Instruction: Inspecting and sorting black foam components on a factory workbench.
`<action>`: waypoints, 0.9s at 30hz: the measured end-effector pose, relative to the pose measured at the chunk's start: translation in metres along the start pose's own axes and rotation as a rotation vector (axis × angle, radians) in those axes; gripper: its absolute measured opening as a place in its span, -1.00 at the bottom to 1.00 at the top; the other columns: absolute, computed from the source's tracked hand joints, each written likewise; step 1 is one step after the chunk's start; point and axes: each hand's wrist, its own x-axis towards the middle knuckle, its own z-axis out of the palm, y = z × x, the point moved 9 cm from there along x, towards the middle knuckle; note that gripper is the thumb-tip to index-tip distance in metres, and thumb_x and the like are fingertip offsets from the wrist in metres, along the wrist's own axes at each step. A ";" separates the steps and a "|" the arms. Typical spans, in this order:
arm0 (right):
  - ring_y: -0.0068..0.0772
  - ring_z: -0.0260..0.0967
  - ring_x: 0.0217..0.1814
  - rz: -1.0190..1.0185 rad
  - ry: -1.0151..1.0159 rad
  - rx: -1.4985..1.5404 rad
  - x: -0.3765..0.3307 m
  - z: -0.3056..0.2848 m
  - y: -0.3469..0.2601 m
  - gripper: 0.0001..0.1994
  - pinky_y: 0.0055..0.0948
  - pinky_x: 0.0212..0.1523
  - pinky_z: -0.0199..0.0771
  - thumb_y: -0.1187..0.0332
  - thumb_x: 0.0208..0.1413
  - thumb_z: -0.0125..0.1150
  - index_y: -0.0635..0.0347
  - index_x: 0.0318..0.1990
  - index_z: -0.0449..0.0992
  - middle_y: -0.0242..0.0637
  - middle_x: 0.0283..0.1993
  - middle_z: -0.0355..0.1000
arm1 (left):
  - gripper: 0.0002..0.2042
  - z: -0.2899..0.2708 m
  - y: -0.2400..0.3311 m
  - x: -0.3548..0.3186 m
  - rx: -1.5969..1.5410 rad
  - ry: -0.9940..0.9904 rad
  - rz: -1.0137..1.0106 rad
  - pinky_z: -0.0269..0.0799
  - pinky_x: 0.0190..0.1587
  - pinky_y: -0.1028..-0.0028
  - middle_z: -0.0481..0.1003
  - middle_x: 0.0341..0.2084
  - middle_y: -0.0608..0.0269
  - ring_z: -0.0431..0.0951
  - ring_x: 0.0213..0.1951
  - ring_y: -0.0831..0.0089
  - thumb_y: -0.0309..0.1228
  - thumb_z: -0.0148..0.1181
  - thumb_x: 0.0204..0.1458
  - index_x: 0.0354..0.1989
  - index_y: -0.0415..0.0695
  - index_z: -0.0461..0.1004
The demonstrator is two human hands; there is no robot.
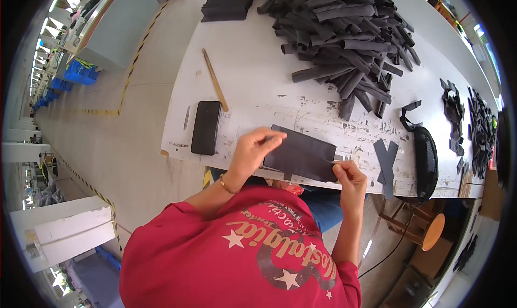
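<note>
A flat, dark rectangular piece of fabric (301, 154) lies at the table's front edge, between my two hands. At its right end, my right hand (353, 177) pinches the near corner between thumb and fingers. My left hand (254, 151), wearing a bracelet, is closed in a pinch at the other end, with the fingertips over the cloth. What lies exactly between those fingertips is partly hidden. One long crease or layer edge runs across the fabric.
Rolled dark fabric strips (344, 33) form a big heap at the back, beside a neat dark stack (229, 2). To the left lie a black phone (205, 127) and a wooden stick (214, 81). Crossed dark strips (386, 165) and a black mesh-like object (425, 162) are on the right.
</note>
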 end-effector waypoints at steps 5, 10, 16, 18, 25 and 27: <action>-0.69 0.19 -0.46 0.053 0.079 -0.245 -0.010 -0.001 0.029 -0.83 -0.64 -0.41 0.24 0.55 -0.01 0.34 0.29 -0.25 0.51 -0.50 -0.47 0.34 | -0.89 -0.004 -0.021 -0.030 0.312 0.071 0.138 0.31 -0.41 0.56 0.50 -0.49 0.26 0.42 -0.46 0.51 -0.55 0.31 -0.04 -0.30 -0.20 0.61; -0.70 0.16 -0.48 -0.040 0.138 -0.431 -0.008 0.003 0.039 -0.81 -0.63 -0.44 0.24 0.54 -0.03 0.36 0.26 -0.33 0.42 -0.49 -0.52 0.29 | -0.89 0.002 -0.019 -0.036 0.536 0.134 0.404 0.36 -0.38 0.44 0.49 -0.48 0.22 0.46 -0.43 0.30 -0.57 0.33 -0.11 -0.38 -0.17 0.58; -0.51 0.26 -0.56 -0.101 0.163 -0.548 -0.003 0.005 0.041 -0.81 -0.47 -0.50 0.31 0.49 -0.04 0.36 0.27 -0.32 0.43 -0.32 -0.56 0.36 | -0.80 0.016 -0.003 -0.035 0.753 0.092 0.532 0.33 -0.16 0.33 0.46 -0.32 0.32 0.42 -0.21 0.28 -0.44 0.39 -0.18 -0.33 -0.07 0.56; -0.51 0.26 -0.57 -0.087 0.139 -0.537 -0.002 0.005 0.043 -0.81 -0.47 -0.51 0.30 0.48 -0.04 0.36 0.26 -0.32 0.44 -0.32 -0.57 0.37 | -0.76 0.026 0.002 -0.037 0.796 0.025 0.572 0.29 -0.08 0.29 0.44 -0.27 0.36 0.40 -0.14 0.29 -0.37 0.40 -0.19 -0.30 -0.04 0.55; -0.48 0.29 -0.49 -0.130 0.228 -0.574 0.003 -0.019 0.025 -0.84 -0.45 -0.43 0.32 0.43 0.00 0.35 0.25 -0.32 0.48 -0.26 -0.50 0.39 | -0.75 0.059 0.030 -0.023 0.884 -0.130 0.687 0.25 -0.05 0.30 0.47 -0.26 0.37 0.41 -0.12 0.34 -0.26 0.37 -0.11 -0.26 -0.02 0.55; -0.41 0.29 -0.48 -0.144 0.331 -0.589 0.010 -0.053 0.013 -0.91 -0.42 -0.42 0.32 0.44 0.07 0.27 0.24 -0.33 0.49 -0.26 -0.47 0.39 | -0.79 0.066 0.034 0.012 0.746 -0.136 0.677 0.30 -0.15 0.33 0.47 -0.33 0.31 0.44 -0.21 0.30 -0.31 0.34 -0.09 -0.30 -0.08 0.53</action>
